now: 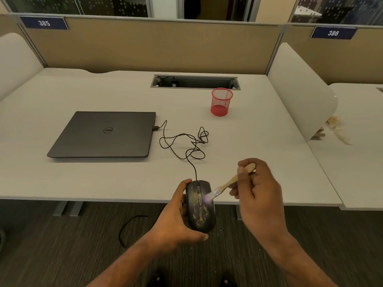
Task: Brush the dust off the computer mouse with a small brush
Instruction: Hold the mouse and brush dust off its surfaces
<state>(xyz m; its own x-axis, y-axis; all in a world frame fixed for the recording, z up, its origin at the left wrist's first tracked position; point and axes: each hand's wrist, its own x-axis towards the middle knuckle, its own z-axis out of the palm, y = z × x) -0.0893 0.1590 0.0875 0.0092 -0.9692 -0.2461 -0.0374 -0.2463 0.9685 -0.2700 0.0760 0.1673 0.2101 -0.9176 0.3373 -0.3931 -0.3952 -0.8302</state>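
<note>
A black wired computer mouse (200, 210) with yellowish dust patches on its back is held off the desk's front edge, over the floor. My left hand (176, 220) grips it from the left side and underneath. My right hand (257, 193) pinches the wooden handle of a small brush (228, 184). The brush's pale bristles touch the mouse's right button area near the scroll wheel. The mouse's tangled black cable (186, 146) runs across the desk to the laptop.
A closed dark laptop (103, 134) lies at the left of the white desk (62, 179). A red mesh pen cup (221, 102) stands behind the cable. A cable tray slot (194, 82) sits at the back. Dividers flank both sides; a loose cord (128, 228) lies on the carpet.
</note>
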